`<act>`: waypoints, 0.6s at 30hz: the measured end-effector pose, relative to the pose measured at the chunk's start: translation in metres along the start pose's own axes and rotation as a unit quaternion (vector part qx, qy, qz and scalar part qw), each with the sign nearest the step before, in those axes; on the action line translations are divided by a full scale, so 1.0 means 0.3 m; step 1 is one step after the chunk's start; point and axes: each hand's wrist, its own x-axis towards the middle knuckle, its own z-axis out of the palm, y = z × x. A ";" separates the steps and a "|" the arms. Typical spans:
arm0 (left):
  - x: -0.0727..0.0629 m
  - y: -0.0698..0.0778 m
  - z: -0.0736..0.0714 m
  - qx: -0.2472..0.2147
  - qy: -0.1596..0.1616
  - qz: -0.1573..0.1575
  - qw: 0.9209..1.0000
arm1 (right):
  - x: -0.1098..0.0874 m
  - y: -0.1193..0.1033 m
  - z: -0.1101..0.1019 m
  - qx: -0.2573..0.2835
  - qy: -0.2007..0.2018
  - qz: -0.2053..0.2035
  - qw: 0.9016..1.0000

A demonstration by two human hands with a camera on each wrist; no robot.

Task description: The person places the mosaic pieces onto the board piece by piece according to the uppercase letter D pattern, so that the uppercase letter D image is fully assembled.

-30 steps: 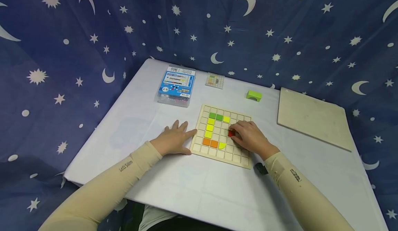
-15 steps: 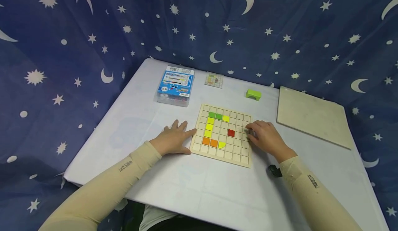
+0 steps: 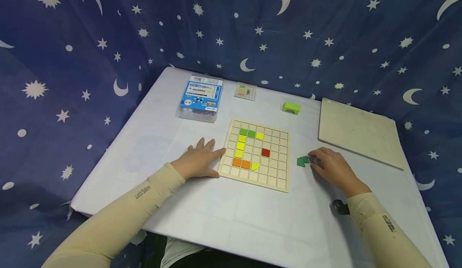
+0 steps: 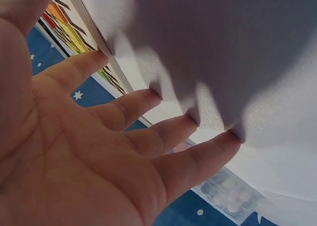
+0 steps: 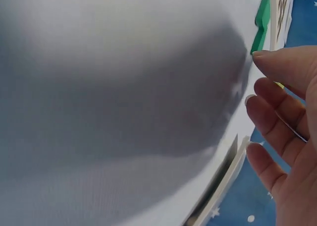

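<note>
My left hand (image 3: 195,163) lies spread on the white cloth, its nearest fingertips at the left edge of a wooden grid board (image 3: 276,181). The left wrist view shows its fingers straight and apart. On the board sit green, yellow and orange tiles, a yellow quarter-round tile (image 3: 254,166) and a lone red square tile (image 3: 265,152). Right of the board, my right hand (image 3: 333,169) hovers low with loosely bent fingers beside small green pieces (image 3: 302,162). In the right wrist view, the thumb tip comes right up to a green piece (image 5: 261,23).
Behind the board stand a clear plastic box (image 3: 200,99) with a blue label, a small pattern card (image 3: 245,91) and a light green arch block (image 3: 291,108). A large beige panel (image 3: 361,133) lies at the back right. Starry blue curtains (image 3: 202,27) surround the table.
My right hand has left the red tile and moved right off the board, uncovering the green pieces. The red tile remains on the grid. My left hand keeps its place by the board.
</note>
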 end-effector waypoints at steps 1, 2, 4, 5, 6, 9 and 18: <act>0.001 -0.001 0.001 0.000 0.000 0.000 1.000 | 0.004 -0.003 0.003 0.001 -0.002 -0.001 1.000; 0.001 -0.002 0.001 0.000 -0.001 0.001 1.000 | 0.008 -0.006 0.008 0.001 -0.004 -0.003 1.000; 0.000 -0.003 0.002 0.000 -0.001 0.003 1.000 | 0.018 -0.014 0.017 -0.002 -0.013 0.000 1.000; -0.001 -0.003 0.002 0.000 -0.001 0.003 1.000 | 0.024 -0.019 0.020 -0.005 -0.017 0.003 1.000; -0.001 -0.003 0.001 -0.001 -0.001 0.003 1.000 | 0.028 -0.023 0.022 -0.007 -0.020 0.003 1.000; -0.003 -0.001 0.000 -0.001 0.000 0.004 1.000 | 0.040 -0.029 0.024 -0.013 -0.013 -0.010 1.000; -0.006 0.000 -0.002 0.010 0.004 0.006 1.000 | 0.056 -0.033 0.027 -0.024 0.007 0.023 0.999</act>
